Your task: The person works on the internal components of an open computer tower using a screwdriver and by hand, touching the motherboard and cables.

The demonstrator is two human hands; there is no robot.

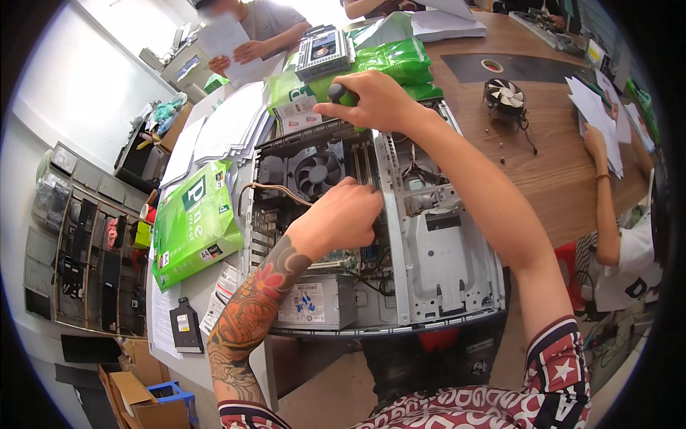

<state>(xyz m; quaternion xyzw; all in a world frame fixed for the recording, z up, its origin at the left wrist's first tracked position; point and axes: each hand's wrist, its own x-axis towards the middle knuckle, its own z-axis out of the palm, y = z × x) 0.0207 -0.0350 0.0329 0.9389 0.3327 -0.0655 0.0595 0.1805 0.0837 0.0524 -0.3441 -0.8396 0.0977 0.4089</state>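
An opened desktop computer case point(401, 286) lies flat on the table in front of me. My left hand point(341, 218) reaches down into it over the circuit board, beside the black cooling fan point(318, 171). Its fingers are curled, and their tips and anything in them are hidden. My right hand point(382, 104) is closed round the dark grey and green handle of a screwdriver point(343, 94) above the far edge of the case; the tool's lower end cannot be made out. A bundled cable point(275, 188) runs toward my left wrist. The power supply point(314, 304) sits by my left forearm.
A green paper pack point(196, 222) and loose sheets point(232, 125) lie left of the case, with a black plastic part point(186, 327) nearer me. Beyond stands a boxed item point(324, 53) on green packs. Right are a loose fan point(505, 98) and a tape roll point(492, 66). Other people hold papers.
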